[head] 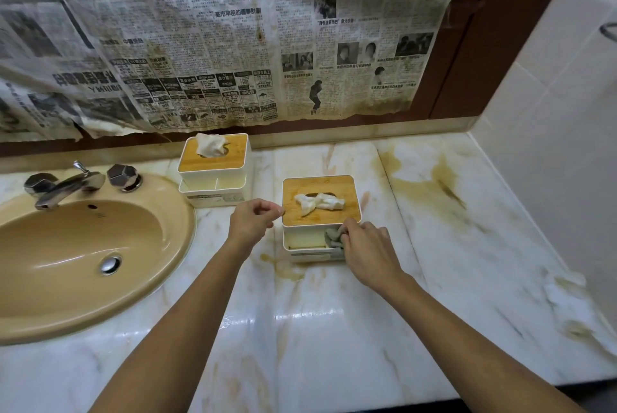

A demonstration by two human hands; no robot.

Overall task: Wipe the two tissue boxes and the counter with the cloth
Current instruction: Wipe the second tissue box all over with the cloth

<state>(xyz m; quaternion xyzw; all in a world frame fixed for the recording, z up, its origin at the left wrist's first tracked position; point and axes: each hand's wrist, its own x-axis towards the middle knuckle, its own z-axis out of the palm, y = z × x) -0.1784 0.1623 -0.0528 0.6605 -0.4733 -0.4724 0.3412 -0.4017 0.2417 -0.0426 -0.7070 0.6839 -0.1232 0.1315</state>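
Observation:
Two white tissue boxes with wooden lids stand on the marble counter (pixel 334 329). The near tissue box (pixel 347 189) sits mid-counter, a tissue lying across its lid. The far tissue box (pixel 233 158) stands by the back wall with a tissue sticking up. My right hand (pixel 370 249) presses a bunched grey cloth (pixel 332 237) into the near box's front tray compartment. My left hand (pixel 253 220) rests against that box's left lid corner, fingers curled, steadying it.
A tan sink (pixel 83 245) with a chrome tap (pixel 66 185) fills the left of the counter. Brown stains (pixel 440 179) mark the marble at the right and in front of the near box. Old newspaper (pixel 217 45) covers the wall behind. A tiled wall (pixel 551 145) bounds the right side.

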